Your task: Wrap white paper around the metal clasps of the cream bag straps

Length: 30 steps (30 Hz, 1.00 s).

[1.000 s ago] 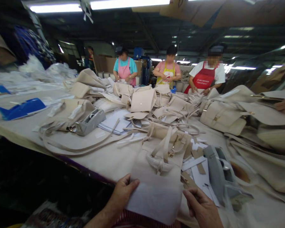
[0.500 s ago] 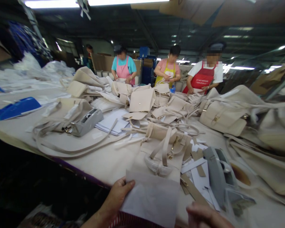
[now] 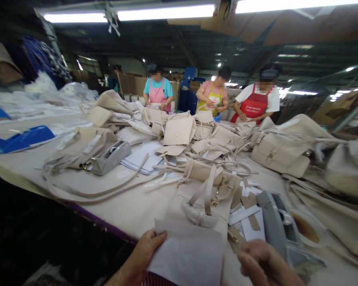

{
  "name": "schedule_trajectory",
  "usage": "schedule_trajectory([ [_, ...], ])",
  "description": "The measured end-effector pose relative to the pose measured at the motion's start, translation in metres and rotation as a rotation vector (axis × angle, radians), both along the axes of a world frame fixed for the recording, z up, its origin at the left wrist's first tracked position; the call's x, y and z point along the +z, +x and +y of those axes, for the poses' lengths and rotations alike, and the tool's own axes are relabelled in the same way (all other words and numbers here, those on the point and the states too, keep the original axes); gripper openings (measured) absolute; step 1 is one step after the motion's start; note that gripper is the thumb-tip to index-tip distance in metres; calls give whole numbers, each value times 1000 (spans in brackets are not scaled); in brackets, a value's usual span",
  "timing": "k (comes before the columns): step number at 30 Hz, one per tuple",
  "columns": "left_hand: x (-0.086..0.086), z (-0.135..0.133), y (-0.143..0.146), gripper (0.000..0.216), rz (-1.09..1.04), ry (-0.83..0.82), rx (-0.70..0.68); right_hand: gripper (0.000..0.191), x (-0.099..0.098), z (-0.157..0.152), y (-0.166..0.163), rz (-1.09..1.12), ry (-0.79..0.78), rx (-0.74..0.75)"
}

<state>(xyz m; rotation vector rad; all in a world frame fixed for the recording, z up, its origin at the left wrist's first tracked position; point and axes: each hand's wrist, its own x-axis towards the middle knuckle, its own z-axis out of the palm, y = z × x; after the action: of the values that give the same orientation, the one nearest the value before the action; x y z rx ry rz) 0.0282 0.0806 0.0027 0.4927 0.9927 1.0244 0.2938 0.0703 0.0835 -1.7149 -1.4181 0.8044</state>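
Observation:
A thin white sheet of paper (image 3: 187, 254) is pinched by one edge in my left hand (image 3: 144, 252), thumb on top, at the front of the table. My right hand (image 3: 265, 260) hovers apart from the sheet on its right; its fingers are curled in and slightly blurred, so I cannot make out anything in them. Just beyond the paper lies a beige handbag (image 3: 203, 190) with gold-coloured fittings and clear plastic wrapping at its handle. A grey tape dispenser (image 3: 271, 222) stands close past my right hand, beside white and tan scraps (image 3: 250, 216).
Beige bags (image 3: 179, 131) are heaped mid-table, with more bags (image 3: 280, 153) on the right. At left are a second tape dispenser (image 3: 111, 159), a white paper stack (image 3: 141, 159), long straps and a blue dispenser (image 3: 26, 139). Several people in aprons work across the table.
The view has tilted up a little. My right hand has come further into view, its fingers curling more. My left hand keeps its hold on the sheet.

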Motion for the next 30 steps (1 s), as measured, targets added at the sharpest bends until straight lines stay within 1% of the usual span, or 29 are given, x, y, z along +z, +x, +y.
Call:
schedule_trajectory([
  [3, -1, -1, -1, 48, -19, 6, -8, 38, -6, -3, 1, -150, 80, 51],
  [5, 0, -2, -1, 48, -18, 8, -8, 40, -14, 0, -3, -232, 141, 141],
  [8, 2, -2, -1, 46, -6, 18, 13, 30, -24, 4, -11, -234, 171, 246],
  [10, 3, -2, 0, 45, -2, 20, 32, 30, -27, 4, -14, -197, 161, 288],
  [13, 3, -3, 0, 45, -5, 7, 37, 32, -28, 4, -17, -121, 152, 269],
  [16, 1, -5, 1, 45, -3, 8, 34, 35, -32, 3, -20, -31, 156, 194],
  [20, -6, -6, 1, 45, 6, 61, -5, 38, -37, 4, -23, 39, 36, 104],
  [22, -7, -2, -2, 46, 51, 91, -17, 39, -36, 4, -23, 90, -37, 64],
  [23, -4, 0, -5, 47, 119, 113, 13, 40, -35, 5, -22, 128, -63, 54],
  [25, 9, 5, -13, 48, 371, 203, 164, 40, -32, 5, -20, 224, -104, 47],
  [27, 31, 8, -21, 50, 716, 394, 346, 40, -27, 5, -19, 324, -138, 57],
  [28, 43, 7, -23, 50, 875, 533, 380, 40, -25, 5, -19, 359, -160, 77],
  [29, 56, 6, -22, 49, 1003, 686, 369, 40, -23, 5, -20, 378, -177, 96],
  [30, 68, 4, -19, 46, 1089, 841, 290, 39, -21, 4, -21, 387, -185, 109],
])
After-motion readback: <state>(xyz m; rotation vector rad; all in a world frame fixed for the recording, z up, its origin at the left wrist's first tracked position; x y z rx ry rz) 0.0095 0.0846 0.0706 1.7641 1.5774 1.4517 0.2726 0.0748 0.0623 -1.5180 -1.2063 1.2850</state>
